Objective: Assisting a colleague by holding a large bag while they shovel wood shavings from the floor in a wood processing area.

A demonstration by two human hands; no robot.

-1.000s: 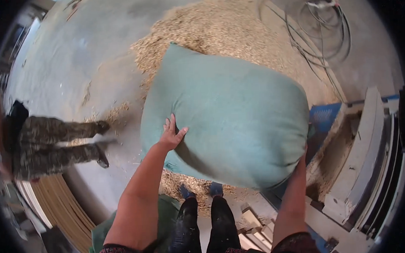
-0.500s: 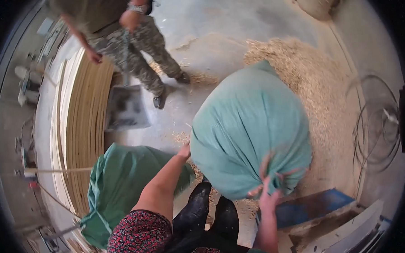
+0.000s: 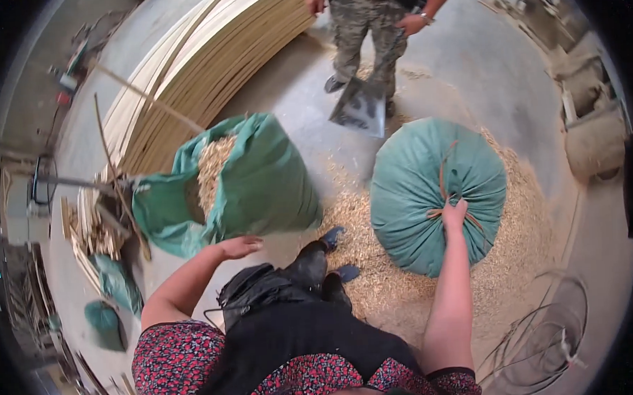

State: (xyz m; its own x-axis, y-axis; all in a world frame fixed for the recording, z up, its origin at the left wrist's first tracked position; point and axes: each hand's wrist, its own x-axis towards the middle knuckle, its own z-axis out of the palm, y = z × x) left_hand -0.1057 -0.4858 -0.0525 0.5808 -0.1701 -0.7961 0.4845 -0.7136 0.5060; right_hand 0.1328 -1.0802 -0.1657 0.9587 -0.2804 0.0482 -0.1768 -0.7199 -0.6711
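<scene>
Co-worker (image 3: 372, 25) cut off above waist

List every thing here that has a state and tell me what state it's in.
Tied sack: full, neck tied shut with cord, resting on the wood chips.
Open sack: mouth open, chips inside.
Right hand: grip closed on the tied sack's neck.
Left hand: open, holding nothing, near the open sack.
Shovel: blade down on the floor by another person's feet.
Boards: stacked.

A: How is the light?
B: Bright and even, daylight-like; only soft shadows lie under the tied green sack (image 3: 436, 192) below the right hand's fingers (image 3: 455, 211).
A: Sharpness?
B: Crisp centrally; edges bend, smear and fall into a black fisheye rim.
</scene>
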